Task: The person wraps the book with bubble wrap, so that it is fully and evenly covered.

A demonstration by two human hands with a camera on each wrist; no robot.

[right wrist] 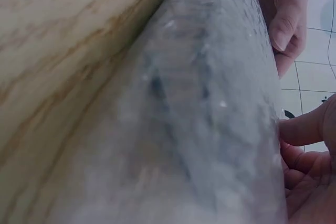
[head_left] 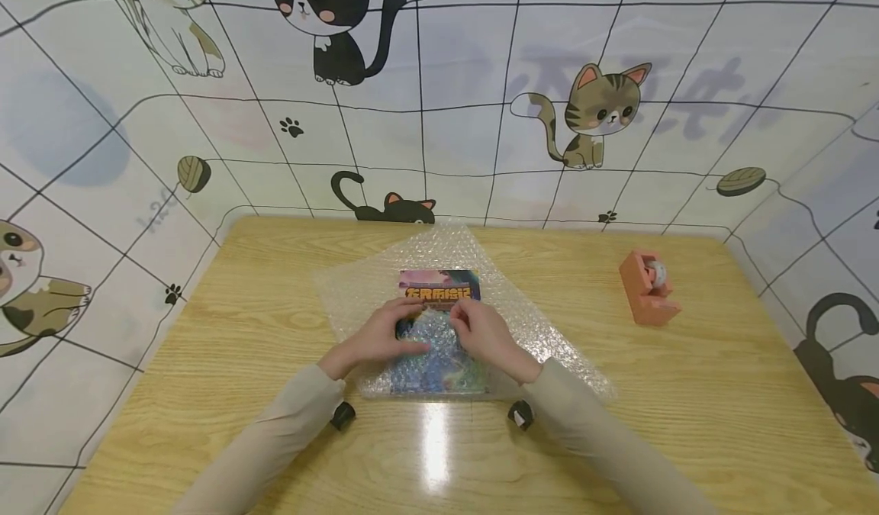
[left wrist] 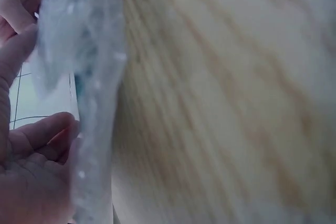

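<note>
A colourful book (head_left: pixel 439 277) with orange lettering lies on a sheet of bubble wrap (head_left: pixel 549 339). A folded-over part of the wrap covers its lower portion, while the top of the cover shows bare. My left hand (head_left: pixel 381 333) rests over the left side of the wrapped book, thumb and fingers spread. On the right side, my right hand (head_left: pixel 486 334) has curled fingers and pinches the folded wrap near its upper edge. In the left wrist view, the wrap (left wrist: pixel 97 77) stands close beside the left hand (left wrist: pixel 39 177). The right wrist view shows the right hand (right wrist: pixel 312 166) against the wrap.
An orange tape dispenser (head_left: pixel 645 290) with a roll of tape stands on the wooden table (head_left: pixel 570 263) at the right. Small black objects, one at the left (head_left: pixel 342 416) and one at the right (head_left: pixel 520 414), sit by the wrists. A cat-patterned wall covering (head_left: pixel 467 141) borders the table.
</note>
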